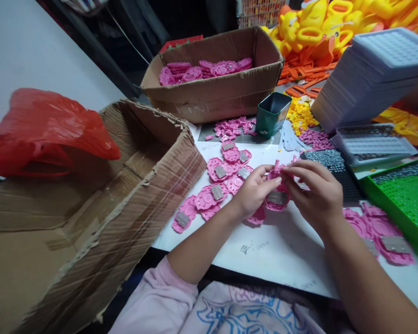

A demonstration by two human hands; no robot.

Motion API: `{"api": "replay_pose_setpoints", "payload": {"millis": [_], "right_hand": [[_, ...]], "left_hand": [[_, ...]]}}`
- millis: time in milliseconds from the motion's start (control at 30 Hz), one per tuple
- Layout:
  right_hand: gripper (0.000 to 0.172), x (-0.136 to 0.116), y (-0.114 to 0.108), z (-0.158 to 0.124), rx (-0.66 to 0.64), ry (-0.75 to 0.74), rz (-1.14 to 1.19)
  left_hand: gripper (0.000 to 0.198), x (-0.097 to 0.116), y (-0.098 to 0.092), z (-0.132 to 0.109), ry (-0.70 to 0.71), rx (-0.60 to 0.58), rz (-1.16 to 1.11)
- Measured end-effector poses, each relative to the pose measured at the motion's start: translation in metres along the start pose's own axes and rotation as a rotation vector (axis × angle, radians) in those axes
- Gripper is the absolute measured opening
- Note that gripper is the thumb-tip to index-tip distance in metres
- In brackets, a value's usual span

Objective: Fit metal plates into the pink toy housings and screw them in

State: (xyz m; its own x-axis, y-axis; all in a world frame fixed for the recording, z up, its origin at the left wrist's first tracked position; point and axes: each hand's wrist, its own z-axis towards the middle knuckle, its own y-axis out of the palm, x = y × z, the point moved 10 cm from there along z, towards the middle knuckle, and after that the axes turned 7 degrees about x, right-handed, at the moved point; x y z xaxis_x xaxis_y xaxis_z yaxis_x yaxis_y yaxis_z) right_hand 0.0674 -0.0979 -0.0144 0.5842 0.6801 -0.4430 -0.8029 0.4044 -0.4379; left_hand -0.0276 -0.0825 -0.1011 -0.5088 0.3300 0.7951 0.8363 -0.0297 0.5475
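My printed shirt (pixel 244 311) is nearest; past it, a pink plastic casing (pixel 282 187) sits between my two hands, above the white tabletop (pixel 292 262).
My left hand (pixel 252 192) grips the casing's left side between thumb and fingers, while my right hand (pixel 315 192) bends its fingertips together at the upper right (whether they pinch it or merely touch it, I cannot tell). A grey metal plate (pixel 277 198) shows on the casing's lower part. More plated casings (pixel 204 198) lie to the left of my left hand, near a cardboard box (pixel 153 213) bearing a red plastic bag (pixel 52 134); others lie beside a green tray (pixel 397 195) at my right.
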Motion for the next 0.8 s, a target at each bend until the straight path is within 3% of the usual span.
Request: {"api": "replay_pose_setpoints", "payload": {"millis": [133, 333, 567, 800], "right_hand": [[0.030, -0.015, -0.003, 0.001, 0.027, -0.139, -0.041], [0.038, -0.025, -0.006, 0.001, 0.040, -0.199, -0.051], [0.042, -0.027, -0.008, 0.001, 0.060, -0.159, -0.077], [0.050, -0.033, -0.009, 0.000, 0.109, -0.118, -0.110]], "left_hand": [[0.036, 0.008, -0.006, 0.002, 0.107, 0.044, 0.039], [0.037, 0.014, -0.008, 0.001, 0.170, 0.066, 0.096], [0.034, 0.026, -0.013, -0.003, 0.264, 0.127, 0.238], [0.029, 0.030, -0.015, -0.009, 0.322, 0.190, 0.202]]}}
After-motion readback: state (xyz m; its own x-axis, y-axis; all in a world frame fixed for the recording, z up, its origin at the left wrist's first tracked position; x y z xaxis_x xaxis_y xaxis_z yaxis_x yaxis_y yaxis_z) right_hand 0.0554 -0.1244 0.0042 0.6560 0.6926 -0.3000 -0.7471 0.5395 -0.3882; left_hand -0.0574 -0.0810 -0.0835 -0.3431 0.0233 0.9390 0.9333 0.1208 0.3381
